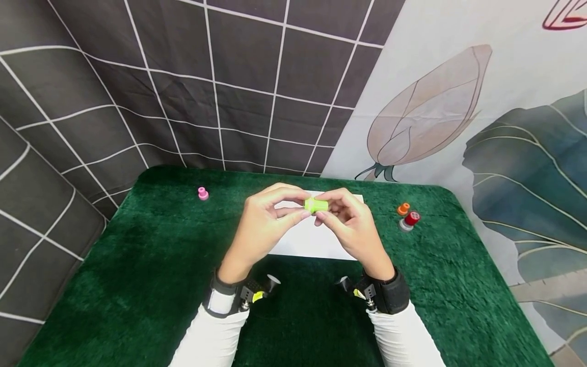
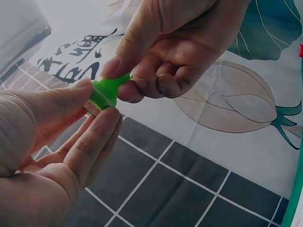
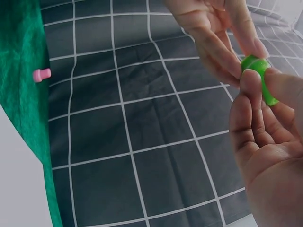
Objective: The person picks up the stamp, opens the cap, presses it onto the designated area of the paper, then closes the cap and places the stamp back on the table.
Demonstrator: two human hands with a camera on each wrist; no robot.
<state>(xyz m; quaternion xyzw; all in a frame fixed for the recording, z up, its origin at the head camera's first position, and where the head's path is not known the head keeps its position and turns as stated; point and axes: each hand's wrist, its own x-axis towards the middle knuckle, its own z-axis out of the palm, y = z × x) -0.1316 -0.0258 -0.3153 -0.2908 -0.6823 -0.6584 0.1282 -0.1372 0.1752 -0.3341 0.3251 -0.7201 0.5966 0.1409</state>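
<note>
The pink stamp (image 1: 203, 193) stands beyond the left hand (image 1: 267, 219), to its left. This hand pinches the wide end of the green stamp (image 1: 316, 205), which is between both hands, above the paper (image 1: 312, 242). The right hand (image 1: 354, 224) pinches the narrow end. The step seems to be handling the two ends; turning or pulling, one cannot tell. The next move probably calls for steady fingers and even force. Right of the right hand are the orange stamp (image 1: 403, 208) and the red stamp (image 1: 412, 218).

The small flared plastic piece (image 1: 316, 205) was lime green, the plush table cover (image 1: 151, 265) dark green, the hanging fabric (image 1: 247, 61) charcoal with white gridlines.
</note>
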